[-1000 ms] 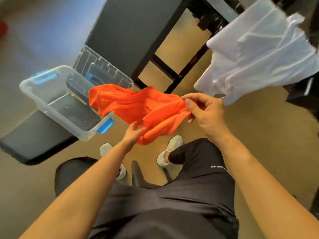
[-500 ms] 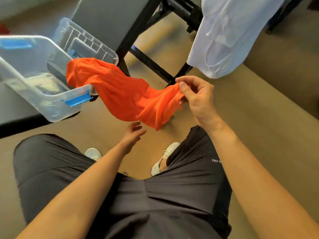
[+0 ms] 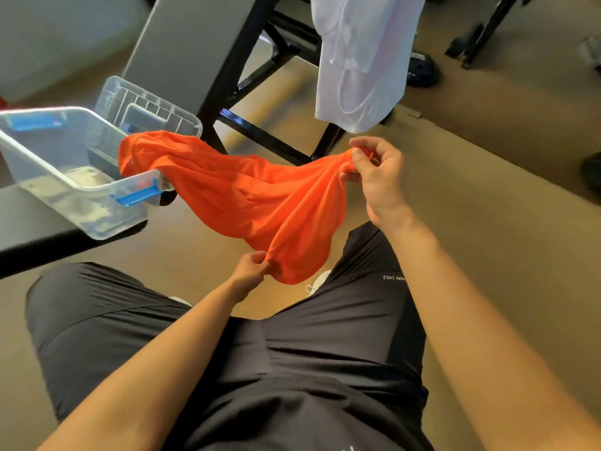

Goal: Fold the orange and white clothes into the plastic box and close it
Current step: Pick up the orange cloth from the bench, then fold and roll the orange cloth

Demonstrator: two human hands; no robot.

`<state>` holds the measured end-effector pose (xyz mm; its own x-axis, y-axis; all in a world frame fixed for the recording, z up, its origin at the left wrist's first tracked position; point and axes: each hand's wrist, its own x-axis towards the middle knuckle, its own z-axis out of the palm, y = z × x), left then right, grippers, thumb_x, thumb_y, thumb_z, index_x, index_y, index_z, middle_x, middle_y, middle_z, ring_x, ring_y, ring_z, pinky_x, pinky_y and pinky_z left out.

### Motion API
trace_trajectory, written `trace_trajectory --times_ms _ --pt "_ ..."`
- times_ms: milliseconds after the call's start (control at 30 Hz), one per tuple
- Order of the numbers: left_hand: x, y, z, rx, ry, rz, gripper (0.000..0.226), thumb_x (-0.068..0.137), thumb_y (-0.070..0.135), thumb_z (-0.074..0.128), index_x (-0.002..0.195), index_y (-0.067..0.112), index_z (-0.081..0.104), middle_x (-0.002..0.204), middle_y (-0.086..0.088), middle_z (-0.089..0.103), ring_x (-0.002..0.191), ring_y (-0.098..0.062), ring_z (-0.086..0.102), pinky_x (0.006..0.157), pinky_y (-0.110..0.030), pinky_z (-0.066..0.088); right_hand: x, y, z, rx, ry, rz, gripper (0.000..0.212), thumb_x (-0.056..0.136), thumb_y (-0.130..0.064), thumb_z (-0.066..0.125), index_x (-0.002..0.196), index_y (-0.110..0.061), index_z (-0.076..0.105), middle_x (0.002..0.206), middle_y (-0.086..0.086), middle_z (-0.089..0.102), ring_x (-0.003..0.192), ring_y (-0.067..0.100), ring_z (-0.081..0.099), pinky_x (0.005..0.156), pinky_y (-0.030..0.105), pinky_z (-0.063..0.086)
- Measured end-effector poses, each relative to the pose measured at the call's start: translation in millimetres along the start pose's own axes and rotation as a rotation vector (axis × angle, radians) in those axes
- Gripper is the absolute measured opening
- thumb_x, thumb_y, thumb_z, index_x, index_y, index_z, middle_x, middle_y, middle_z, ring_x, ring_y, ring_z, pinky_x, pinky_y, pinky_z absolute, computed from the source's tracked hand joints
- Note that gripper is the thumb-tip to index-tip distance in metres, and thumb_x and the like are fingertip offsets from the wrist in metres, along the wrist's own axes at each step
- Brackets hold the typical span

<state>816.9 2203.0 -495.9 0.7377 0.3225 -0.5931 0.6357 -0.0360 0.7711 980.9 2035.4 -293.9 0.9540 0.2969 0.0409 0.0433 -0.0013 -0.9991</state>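
Garment of thin orange fabric (image 3: 247, 203): held clear of the tan floor (image 3: 471, 206), unfolded, bunched and creased. Draped at the far end over the near right corner of the clear rectangular plastic box (image 3: 84, 213), touching the rim just beside a blue plastic latch (image 3: 136, 196); could not be told how much lay inside. Pinched at the upper right edge by the right hand (image 3: 377, 180), thumb and forefinger closed on a gather of cloth, remaining fingers loosely curled. Pinched at the lowest hanging edge by the left hand (image 3: 250, 271), fingertips closed on a small fold. Hung in a slack belly between the two grips.

Found the box open, resting on a dark grey bench top (image 3: 29, 229) at the left, with a second blue latch (image 3: 35, 122) at the far end. Found the clear ribbed plastic lid (image 3: 146, 105) off the box, just behind it, partly covered by the orange cloth. Noted a white fabric garment (image 3: 357, 60) hanging near the top, well apart from the box, upper end out of view, beside a black metal frame (image 3: 234, 66) under a grey table top (image 3: 182, 43). Noted black shorts (image 3: 325, 353) and one white shoe (image 3: 320, 278) at the bottom.
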Motion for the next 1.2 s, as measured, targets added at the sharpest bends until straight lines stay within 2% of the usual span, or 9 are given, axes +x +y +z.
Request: trace_trajectory --times_ms 233,367,433,500,667,833,1000,1100,1200 --pt "-33 11 -83 -0.273 0.045 -0.103 0.02 0.107 0.021 0.044 0.107 0.011 0.061 0.108 -0.014 0.061 0.103 -0.029 0.063 0.095 -0.054 0.055 24 48 -11 -0.062 0.178 0.171 0.014 0.1 0.0 0.051 0.101 -0.007 0.063 0.095 0.009 0.058 0.062 0.013 0.062 0.062 0.026 0.06" --pt "-51 16 -119 -0.488 0.097 -0.08 0.014 0.1 0.014 0.056 0.11 0.006 0.061 0.115 -0.02 0.06 0.099 -0.029 0.064 0.091 -0.048 0.055 24 76 -6 0.061 0.216 0.343 0.014 0.101 0.001 0.049 0.103 -0.006 0.061 0.1 0.012 0.058 0.066 0.016 0.064 0.057 0.023 0.059" --pt "-57 12 -142 -0.542 0.047 -0.01 0.042 0.082 0.017 0.078 0.118 0.004 0.062 0.118 -0.021 0.063 0.094 -0.023 0.067 0.087 -0.039 0.057 26 85 -8 0.164 0.269 0.427 0.014 0.101 0.001 0.049 0.103 -0.006 0.061 0.103 0.016 0.059 0.064 0.018 0.064 0.057 0.024 0.058" --pt "-67 12 -159 -0.436 0.029 0.029 0.055 0.071 0.006 0.085 0.121 0.005 0.063 0.114 -0.018 0.067 0.095 -0.023 0.068 0.082 -0.033 0.06 27 88 -8 0.284 0.34 0.514 0.014 0.1 0.003 0.05 0.105 -0.005 0.061 0.109 0.019 0.058 0.066 0.021 0.064 0.059 0.025 0.059" --pt "-83 11 -167 0.259 0.21 0.076 0.024 0.078 -0.009 0.067 0.089 0.011 0.077 0.075 -0.014 0.066 0.066 -0.021 0.061 0.061 -0.027 0.055 22 99 -2 0.425 0.436 0.625 0.014 0.098 0.002 0.056 0.107 -0.004 0.064 0.119 0.02 0.056 0.087 0.03 0.062 0.062 0.028 0.06" --pt "-94 16 -189 0.257 0.236 0.042 0.017 0.088 -0.009 0.06 0.084 0.004 0.071 0.075 -0.014 0.065 0.069 -0.021 0.062 0.059 -0.019 0.057 28 93 -4 0.434 0.452 0.588 0.012 0.098 0.0 0.057 0.107 -0.004 0.064 0.114 0.017 0.057 0.088 0.029 0.063 0.057 0.025 0.059" --pt "-89 54 -218 0.454 0.433 0.084 0.012 0.094 0.004 0.06 0.096 0.008 0.071 0.086 -0.017 0.07 0.065 -0.028 0.069 0.059 -0.029 0.06 40 81 18 0.083 0.207 0.403 0.015 0.094 0.003 0.06 0.1 -0.01 0.065 0.099 0.012 0.063 0.063 0.019 0.065 0.054 0.023 0.059" --pt "-91 72 -231 0.566 0.525 0.064 0.013 0.093 0.009 0.06 0.094 0.015 0.071 0.085 -0.017 0.074 0.069 -0.032 0.075 0.064 -0.041 0.065 54 77 31 -0.462 0.046 0.144 0.029 0.083 0.006 0.066 0.085 -0.023 0.067 0.094 0.011 0.072 0.076 0.026 0.072 0.067 0.042 0.064" --pt "-91 75 -238 0.226 0.533 0.026 0.014 0.094 0.0 0.058 0.103 0.005 0.068 0.084 -0.02 0.072 0.057 -0.021 0.073 0.052 -0.031 0.062 70 82 30 -0.84 -0.062 0.04 0.021 0.081 0.004 0.066 0.091 -0.013 0.075 0.093 0.013 0.074 0.086 0.031 0.072 0.077 0.046 0.063"
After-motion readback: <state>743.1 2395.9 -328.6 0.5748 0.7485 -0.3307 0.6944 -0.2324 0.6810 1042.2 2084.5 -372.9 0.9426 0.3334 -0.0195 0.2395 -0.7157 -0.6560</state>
